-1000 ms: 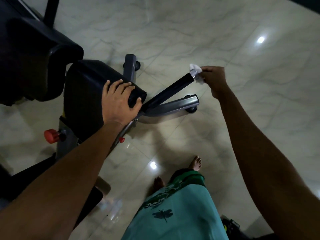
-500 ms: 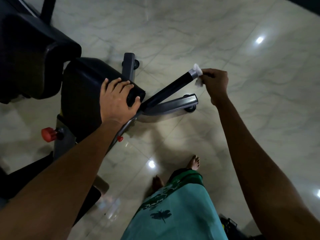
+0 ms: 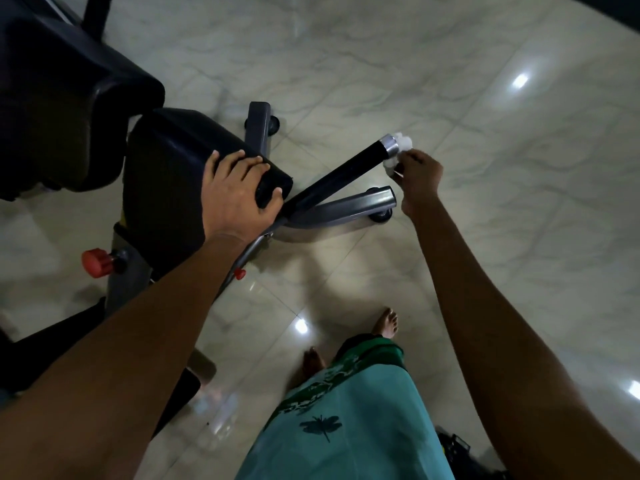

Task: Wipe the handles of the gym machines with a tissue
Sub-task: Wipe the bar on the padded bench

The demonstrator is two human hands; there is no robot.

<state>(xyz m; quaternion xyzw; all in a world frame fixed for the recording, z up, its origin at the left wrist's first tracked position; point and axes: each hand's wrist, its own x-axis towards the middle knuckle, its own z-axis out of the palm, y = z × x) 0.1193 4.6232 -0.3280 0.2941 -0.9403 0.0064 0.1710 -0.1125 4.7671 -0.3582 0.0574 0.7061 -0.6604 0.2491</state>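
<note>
A: While the left hand [image 3: 235, 199] rests on the black seat pad [image 3: 180, 174], fingers draped over its edge, where's the tissue?
B: The tissue [image 3: 401, 147] is at the chrome tip of the handle [image 3: 349, 171], pinched in the right hand [image 3: 419, 178].
A: Handle position?
B: Angled up from the frame, above the grey base leg [image 3: 353, 206]. Red knob [image 3: 97, 263] lower left, tiled floor [image 3: 450, 81] beneath.

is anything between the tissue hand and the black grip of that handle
Nothing visible. The right hand pinches the tissue against the chrome end cap of the handle; the black grip beyond lies bare. The left hand rests on the seat pad.
</note>
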